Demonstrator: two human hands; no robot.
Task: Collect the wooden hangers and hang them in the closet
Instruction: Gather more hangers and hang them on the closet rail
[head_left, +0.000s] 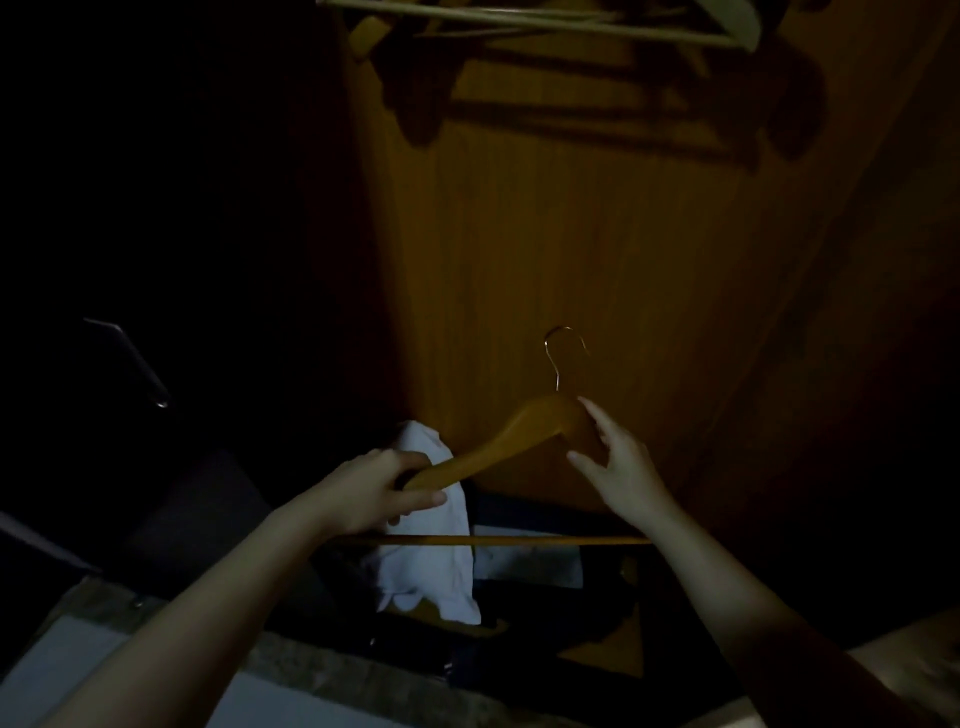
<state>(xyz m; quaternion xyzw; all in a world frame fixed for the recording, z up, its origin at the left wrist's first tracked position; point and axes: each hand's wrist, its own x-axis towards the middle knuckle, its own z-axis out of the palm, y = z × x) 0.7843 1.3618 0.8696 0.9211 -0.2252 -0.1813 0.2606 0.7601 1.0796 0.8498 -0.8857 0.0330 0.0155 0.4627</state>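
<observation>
Head view shows a dim closet with a brown wooden back wall (571, 234). The person holds one wooden hanger (498, 447) in front of this wall, low in the closet and well below the other hangers (545, 21) that hang at the top edge. The metal hook (563, 353) of the hanger points upward. The left hand (374, 493) grips the left end of the hanger, with the fingers curled around the wood. The right hand (623, 467) is at the right shoulder of the hanger, just beside the hook. Its fingers are spread, one above the wood and the thumb below, but I cannot tell if it really grips or only touches. Behind the hanger, a white cloth (431, 571) lies among dark things at the bottom. On the dark left side, a metal handle (130, 358) is visible.
</observation>
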